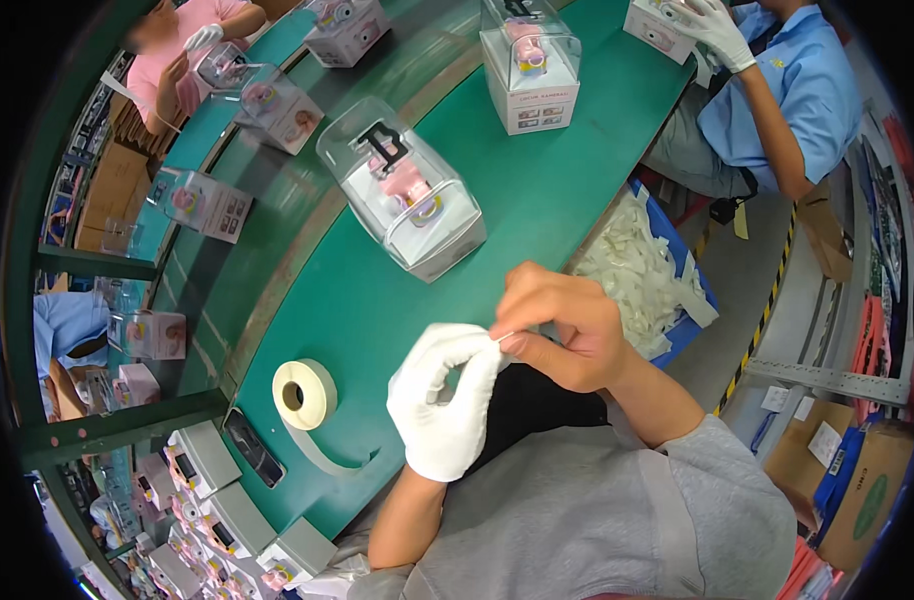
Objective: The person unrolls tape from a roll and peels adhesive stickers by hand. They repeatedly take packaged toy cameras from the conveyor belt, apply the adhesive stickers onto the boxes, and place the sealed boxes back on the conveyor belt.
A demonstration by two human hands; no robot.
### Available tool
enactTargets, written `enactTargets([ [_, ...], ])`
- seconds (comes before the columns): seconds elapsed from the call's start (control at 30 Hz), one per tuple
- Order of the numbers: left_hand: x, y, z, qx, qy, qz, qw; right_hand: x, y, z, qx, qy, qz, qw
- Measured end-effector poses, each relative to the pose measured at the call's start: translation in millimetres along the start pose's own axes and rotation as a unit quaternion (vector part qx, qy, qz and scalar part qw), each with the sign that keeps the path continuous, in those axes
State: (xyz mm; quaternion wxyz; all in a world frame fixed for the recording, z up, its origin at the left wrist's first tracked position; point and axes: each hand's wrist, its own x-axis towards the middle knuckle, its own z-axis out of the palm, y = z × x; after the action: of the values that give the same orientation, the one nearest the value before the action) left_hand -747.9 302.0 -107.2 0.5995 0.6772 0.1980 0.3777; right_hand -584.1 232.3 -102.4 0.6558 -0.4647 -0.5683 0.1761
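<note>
My left hand (pixel 439 410), in a white glove, is closed in a pinch with thumb and forefinger meeting. My bare right hand (pixel 569 325) pinches at those same gloved fingertips. Whatever lies between the fingers is too small to make out. Beyond my hands on the green table stands a white box (pixel 442 252) under a clear domed cover (pixel 352 140), with a pink toy camera (pixel 405 184) inside. To the left of my gloved hand lies a roll of pale tape or labels (pixel 320 391), its loose strip trailing over the table.
A similar boxed toy (pixel 529 100) stands farther back. Dark phone-like device (pixel 254 450) rests at the table's left edge, beside several grey-white boxes (pixel 242 515). A blue bin (pixel 667 225) of paper scraps sits right. Co-workers (pixel 777 95) sit nearby; a conveyor (pixel 227 265) runs left.
</note>
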Motion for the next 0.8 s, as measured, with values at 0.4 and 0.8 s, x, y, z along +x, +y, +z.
enactTargets([
  [0.4, -21.6, 10.9, 15.5, -0.185, 0.109, -0.041, 0.976, 0.6, 9.7, 25.4, 0.006, 0.009, -0.128, 0.992],
  [0.8, -27.5, -2.2, 12.6, -0.149, 0.157, -0.025, 0.976, -10.5, 12.5, 41.4, -0.013, 0.05, -0.062, 0.997],
])
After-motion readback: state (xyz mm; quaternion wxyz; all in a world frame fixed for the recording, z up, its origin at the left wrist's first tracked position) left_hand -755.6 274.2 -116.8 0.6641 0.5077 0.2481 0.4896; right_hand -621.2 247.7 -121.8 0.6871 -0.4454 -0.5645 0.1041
